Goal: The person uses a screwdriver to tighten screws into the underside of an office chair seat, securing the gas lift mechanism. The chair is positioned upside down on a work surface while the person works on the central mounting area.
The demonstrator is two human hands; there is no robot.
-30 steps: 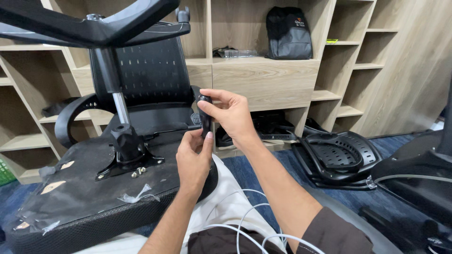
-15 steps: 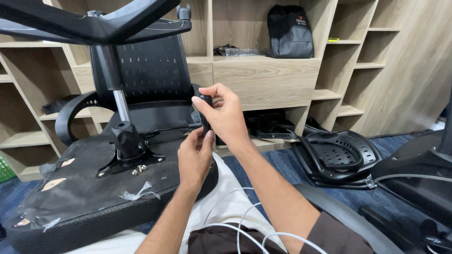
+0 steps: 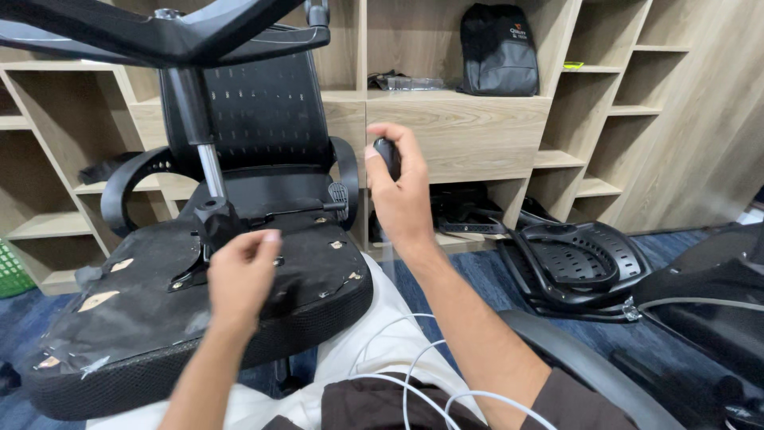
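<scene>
Right hand (image 3: pixel 402 195): raised in front of the wooden shelving (image 3: pixel 458 131), fingers wrapped around a small black oval part (image 3: pixel 388 157), thumb pressed at its top. Left hand (image 3: pixel 239 275): fingers curled loosely inward, holding nothing visible; it hovers just over the underside of the overturned chair seat (image 3: pixel 135 306), near the gas-lift column (image 3: pixel 205 163). A spare black backrest (image 3: pixel 577 259) lies on the floor.

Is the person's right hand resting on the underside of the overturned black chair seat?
No, the right hand is raised above the overturned black chair seat, gripping a small black tool handle.
</scene>
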